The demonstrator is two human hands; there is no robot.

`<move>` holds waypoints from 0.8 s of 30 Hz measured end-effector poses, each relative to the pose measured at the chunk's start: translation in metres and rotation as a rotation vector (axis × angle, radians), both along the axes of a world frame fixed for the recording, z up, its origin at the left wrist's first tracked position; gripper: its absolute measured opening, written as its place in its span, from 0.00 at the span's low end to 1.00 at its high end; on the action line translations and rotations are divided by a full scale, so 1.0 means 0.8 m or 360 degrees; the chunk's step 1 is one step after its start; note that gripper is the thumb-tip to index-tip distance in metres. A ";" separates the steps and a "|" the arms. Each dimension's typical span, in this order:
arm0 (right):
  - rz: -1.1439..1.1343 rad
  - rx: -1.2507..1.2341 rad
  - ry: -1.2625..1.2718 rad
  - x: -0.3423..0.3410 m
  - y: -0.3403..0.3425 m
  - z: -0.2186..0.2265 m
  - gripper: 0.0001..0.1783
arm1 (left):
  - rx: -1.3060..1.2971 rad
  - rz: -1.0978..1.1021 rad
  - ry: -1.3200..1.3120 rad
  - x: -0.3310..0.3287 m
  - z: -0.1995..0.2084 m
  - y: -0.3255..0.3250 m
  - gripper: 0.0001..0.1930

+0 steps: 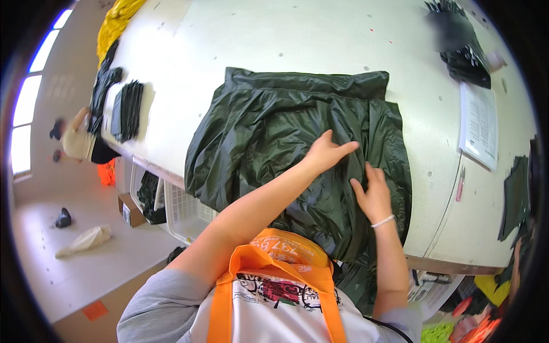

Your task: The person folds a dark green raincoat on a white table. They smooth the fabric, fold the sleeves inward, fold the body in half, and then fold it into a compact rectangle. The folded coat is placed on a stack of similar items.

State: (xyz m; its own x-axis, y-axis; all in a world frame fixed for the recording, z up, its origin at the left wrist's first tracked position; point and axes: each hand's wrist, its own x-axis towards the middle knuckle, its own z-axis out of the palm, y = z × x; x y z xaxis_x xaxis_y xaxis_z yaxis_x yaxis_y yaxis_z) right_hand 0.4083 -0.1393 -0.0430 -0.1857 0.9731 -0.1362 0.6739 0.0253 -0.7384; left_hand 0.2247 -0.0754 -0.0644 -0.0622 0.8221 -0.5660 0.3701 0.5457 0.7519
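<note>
A dark green, shiny, thin fabric piece [269, 134] lies spread and wrinkled on the white table [320, 34], with a straight band along its far edge. Its near part hangs over the table edge against my body. My left hand [331, 154] rests on the middle of the fabric, thumb and a finger spread apart. To its right, my right hand [374, 197] touches the same fabric beside a lengthwise fold, its thumb and fingers apart. Some fingertips of both hands are partly hidden.
Dark folded strips [127, 111] and yellow fabric [117, 23] lie at the left. Paper sheets [479, 126] and a small pink-handled tool [460, 184] are at the right. White baskets [186, 214] stand below the left edge; another person [80, 137] is beyond.
</note>
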 end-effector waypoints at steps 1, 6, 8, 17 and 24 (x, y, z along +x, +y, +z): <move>0.0028 0.0117 -0.0028 -0.012 -0.007 -0.016 0.25 | -0.0078 -0.0049 0.0035 0.017 0.027 0.008 0.48; 0.0176 -0.0054 0.0584 -0.045 -0.024 0.019 0.19 | 0.0213 0.0321 -0.0256 -0.006 -0.016 -0.022 0.24; -0.0208 -0.0333 0.1048 0.002 -0.027 0.049 0.16 | -0.0026 0.0482 -0.1136 -0.033 0.081 -0.051 0.21; -0.0229 -0.0281 0.1734 -0.151 -0.062 0.075 0.18 | 0.0113 -0.1041 -0.1421 -0.150 0.339 -0.260 0.15; -0.0340 -0.0559 0.1213 -0.143 -0.210 0.135 0.12 | 0.0737 -0.1295 -0.1539 -0.277 0.389 -0.352 0.12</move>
